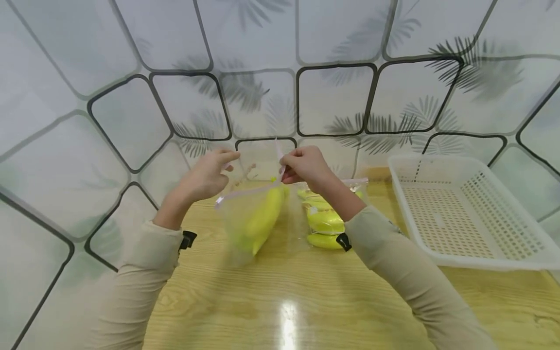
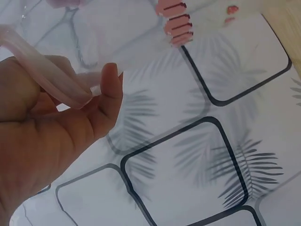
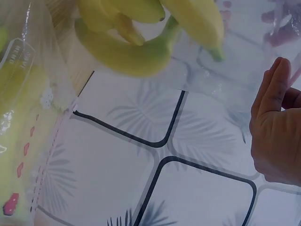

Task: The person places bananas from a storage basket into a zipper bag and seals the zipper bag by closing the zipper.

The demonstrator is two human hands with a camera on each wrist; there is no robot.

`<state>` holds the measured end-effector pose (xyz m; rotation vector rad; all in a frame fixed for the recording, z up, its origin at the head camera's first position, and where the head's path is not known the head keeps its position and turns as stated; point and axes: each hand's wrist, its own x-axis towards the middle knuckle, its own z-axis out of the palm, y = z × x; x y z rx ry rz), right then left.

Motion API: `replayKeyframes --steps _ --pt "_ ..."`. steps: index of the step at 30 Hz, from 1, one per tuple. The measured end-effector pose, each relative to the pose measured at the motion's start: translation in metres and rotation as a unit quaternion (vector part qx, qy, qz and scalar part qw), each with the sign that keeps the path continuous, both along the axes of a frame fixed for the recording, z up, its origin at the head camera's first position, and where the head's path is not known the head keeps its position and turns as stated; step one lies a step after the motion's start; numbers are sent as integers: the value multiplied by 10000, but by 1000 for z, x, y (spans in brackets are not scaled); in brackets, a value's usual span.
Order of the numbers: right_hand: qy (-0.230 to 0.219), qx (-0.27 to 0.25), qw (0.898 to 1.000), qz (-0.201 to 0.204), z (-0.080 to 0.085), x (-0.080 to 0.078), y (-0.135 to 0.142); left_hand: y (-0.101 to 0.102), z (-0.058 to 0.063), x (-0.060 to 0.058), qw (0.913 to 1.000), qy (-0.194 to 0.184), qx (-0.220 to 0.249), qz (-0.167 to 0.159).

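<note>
A clear zip bag (image 1: 238, 214) with a pinkish zip strip and a bunch of yellow bananas (image 1: 264, 218) inside hangs tilted between the hands over the table, its mouth spread. My right hand (image 1: 308, 167) pinches the bag's upper edge at its right end. At the left end my left hand (image 1: 207, 177) holds the rim between its fingers, index finger pointing right. In the left wrist view the zip strip (image 2: 56, 77) crosses in front of the bent fingers. The right wrist view has the bananas (image 3: 127, 56) hanging beside the right hand (image 3: 277, 127).
Right of the held bag, a second zip bag (image 1: 360, 182) packed with bananas (image 1: 325, 221) lies on the wooden table (image 1: 245, 301), partly behind the right forearm. A white perforated plastic basket (image 1: 446, 260) stands at the right. A patterned wall covering (image 1: 262, 97) rises behind the table.
</note>
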<state>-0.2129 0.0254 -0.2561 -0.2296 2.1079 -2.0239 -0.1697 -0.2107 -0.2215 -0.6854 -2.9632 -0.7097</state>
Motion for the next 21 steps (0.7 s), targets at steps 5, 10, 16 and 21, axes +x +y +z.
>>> replayKeyframes --steps 5,10,16,21 --pt "83 35 9999 68 3 -2 -3 -4 -1 -8 9998 -46 -141 -163" --pt "226 102 9996 162 -3 -3 -11 -6 -3 -16 9992 -137 -325 -177" --pt "67 236 9994 252 -10 -4 -14 -4 -11 -27 9979 -390 -443 -255" --pt "-13 231 9996 190 -9 -8 -7 -8 -15 -31 9987 -294 -339 -239"
